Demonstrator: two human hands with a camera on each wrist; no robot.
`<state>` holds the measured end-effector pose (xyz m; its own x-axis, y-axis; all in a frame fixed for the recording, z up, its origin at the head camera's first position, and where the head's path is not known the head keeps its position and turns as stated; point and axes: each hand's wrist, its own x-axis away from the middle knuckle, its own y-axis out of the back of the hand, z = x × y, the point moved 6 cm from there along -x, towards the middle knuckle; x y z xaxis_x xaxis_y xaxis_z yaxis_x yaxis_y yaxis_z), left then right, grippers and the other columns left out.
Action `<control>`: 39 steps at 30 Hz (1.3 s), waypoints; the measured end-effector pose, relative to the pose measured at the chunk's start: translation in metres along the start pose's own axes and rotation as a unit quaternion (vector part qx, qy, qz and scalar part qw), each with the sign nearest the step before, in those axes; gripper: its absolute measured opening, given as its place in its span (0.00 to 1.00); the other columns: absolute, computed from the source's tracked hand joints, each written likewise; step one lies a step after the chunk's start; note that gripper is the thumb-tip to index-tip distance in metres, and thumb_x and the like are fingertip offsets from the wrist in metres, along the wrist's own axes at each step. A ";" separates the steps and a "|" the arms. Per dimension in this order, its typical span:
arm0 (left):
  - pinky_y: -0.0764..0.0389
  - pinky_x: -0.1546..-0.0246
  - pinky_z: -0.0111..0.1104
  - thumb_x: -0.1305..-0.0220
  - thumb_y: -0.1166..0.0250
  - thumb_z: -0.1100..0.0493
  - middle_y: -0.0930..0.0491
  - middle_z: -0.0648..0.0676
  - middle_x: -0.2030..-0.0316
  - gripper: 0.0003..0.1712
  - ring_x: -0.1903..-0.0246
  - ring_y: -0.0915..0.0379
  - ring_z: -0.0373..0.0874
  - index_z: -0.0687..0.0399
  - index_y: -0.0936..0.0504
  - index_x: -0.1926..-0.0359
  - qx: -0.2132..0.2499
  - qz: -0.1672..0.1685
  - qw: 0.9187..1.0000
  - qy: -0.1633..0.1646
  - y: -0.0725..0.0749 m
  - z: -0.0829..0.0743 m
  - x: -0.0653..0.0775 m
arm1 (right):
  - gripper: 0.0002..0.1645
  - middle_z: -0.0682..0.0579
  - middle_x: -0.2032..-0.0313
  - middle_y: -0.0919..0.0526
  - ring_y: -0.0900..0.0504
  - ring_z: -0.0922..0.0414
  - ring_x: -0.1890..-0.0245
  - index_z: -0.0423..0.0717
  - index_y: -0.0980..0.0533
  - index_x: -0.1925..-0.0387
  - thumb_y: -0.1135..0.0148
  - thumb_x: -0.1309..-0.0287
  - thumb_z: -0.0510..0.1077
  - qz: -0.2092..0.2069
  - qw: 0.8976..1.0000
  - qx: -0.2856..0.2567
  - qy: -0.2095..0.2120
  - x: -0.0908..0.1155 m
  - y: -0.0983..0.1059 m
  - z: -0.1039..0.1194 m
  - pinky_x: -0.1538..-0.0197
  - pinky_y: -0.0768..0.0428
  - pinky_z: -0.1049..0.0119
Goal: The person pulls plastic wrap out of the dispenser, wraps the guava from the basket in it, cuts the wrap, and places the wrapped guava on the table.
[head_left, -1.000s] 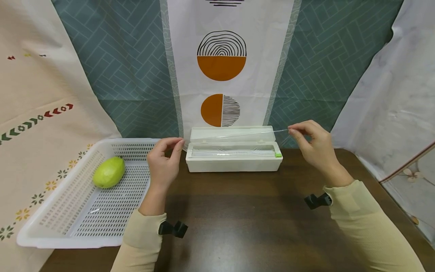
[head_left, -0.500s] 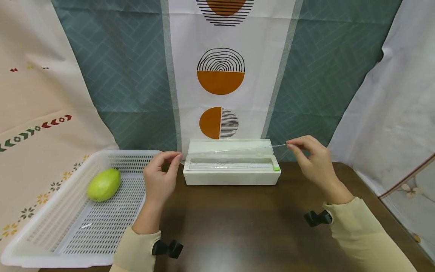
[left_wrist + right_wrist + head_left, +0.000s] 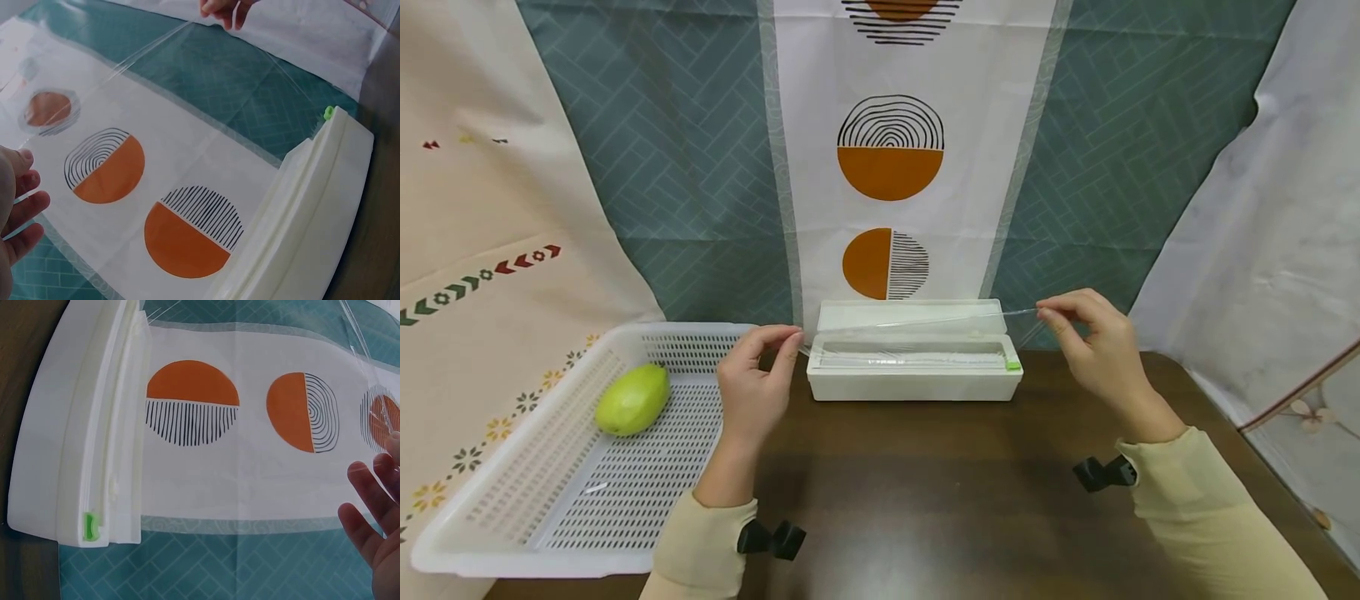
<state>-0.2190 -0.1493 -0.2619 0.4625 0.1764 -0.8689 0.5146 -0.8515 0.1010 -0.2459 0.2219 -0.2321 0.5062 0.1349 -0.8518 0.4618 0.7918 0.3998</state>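
Hanging cloth: teal with a white middle panel of orange and black-lined circles; the cloth [image 3: 970, 208] fills the background behind the table.
Table: dark brown wood [image 3: 940, 483], running beneath the basket and the box.
Basket: white, slotted, shallow, on the person's left; the basket [image 3: 535, 565] has its long side running away from the person, slanted a little.
Box: white dispenser [image 3: 917, 385] at the back of the table, between and beyond the hands; its long axis runs left to right, nearly square to the person, front wall toward them, opening upward, lid [image 3: 910, 307] raised along the rear side.
Film: clear plastic film [image 3: 925, 322] drawn up from the box and stretched between the hands; its free edge runs left to right, roughly along the box's long axis, climbing slightly toward the right in the head view.
Right hand: right hand [image 3: 1093, 342] beyond the box's right end, thumb and forefinger together on the film's corner, the other fingers loosely bent and apart.
Left hand: left hand [image 3: 756, 379] beside the box's left end, thumb and forefinger closed together on the opposite corner, the rest loosely bent.
Fruit: yellow-green, oval [image 3: 633, 400], lying in the basket, its long axis slanting up to the right.
Green piece: small green piece [image 3: 1013, 365] at the box's right end.
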 end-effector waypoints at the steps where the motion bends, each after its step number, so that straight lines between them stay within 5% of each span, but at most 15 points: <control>1: 0.24 0.65 0.24 0.47 0.32 0.70 0.17 0.59 0.74 0.03 0.69 0.26 0.31 0.65 0.16 0.68 0.000 0.000 1.000 -0.001 0.000 0.000 0.000 | 0.13 0.42 0.70 0.19 0.28 0.76 0.65 0.34 0.18 0.66 0.35 0.55 0.23 -0.001 1.000 -0.001 0.000 0.000 0.000 0.000 0.57 0.30 0.86; 10: 0.26 0.63 0.19 0.46 0.32 0.70 0.17 0.60 0.72 0.04 0.68 0.26 0.30 0.65 0.16 0.68 0.002 0.001 1.000 -0.002 0.001 -0.002 -0.001 | 0.13 0.40 0.71 0.19 0.27 0.77 0.65 0.33 0.18 0.66 0.35 0.56 0.21 -0.005 1.000 -0.006 -0.001 -0.001 0.001 0.000 0.58 0.31 0.86; 24: 0.24 0.65 0.24 0.46 0.32 0.70 0.17 0.59 0.73 0.04 0.68 0.26 0.30 0.65 0.16 0.68 0.002 0.000 1.000 -0.001 0.003 -0.007 -0.003 | 0.10 0.43 0.70 0.19 0.26 0.76 0.65 0.34 0.18 0.65 0.37 0.51 0.25 0.005 1.000 -0.007 -0.002 -0.004 0.005 0.008 0.58 0.29 0.84; 39: 0.24 0.63 0.21 0.49 0.32 0.74 0.18 0.62 0.73 0.04 0.68 0.25 0.30 0.68 0.17 0.69 0.034 -0.001 0.999 0.018 0.005 -0.008 0.007 | 0.11 0.43 0.71 0.18 0.25 0.75 0.63 0.35 0.18 0.66 0.36 0.53 0.23 -0.006 1.000 -0.015 0.019 0.007 0.006 0.013 0.58 0.29 0.85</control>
<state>-0.2081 -0.1483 -0.2636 0.4871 0.1949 -0.8513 0.4659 -0.8825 0.0646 -0.2300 0.2204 -0.2314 0.4726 0.1466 -0.8690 0.4451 0.8113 0.3790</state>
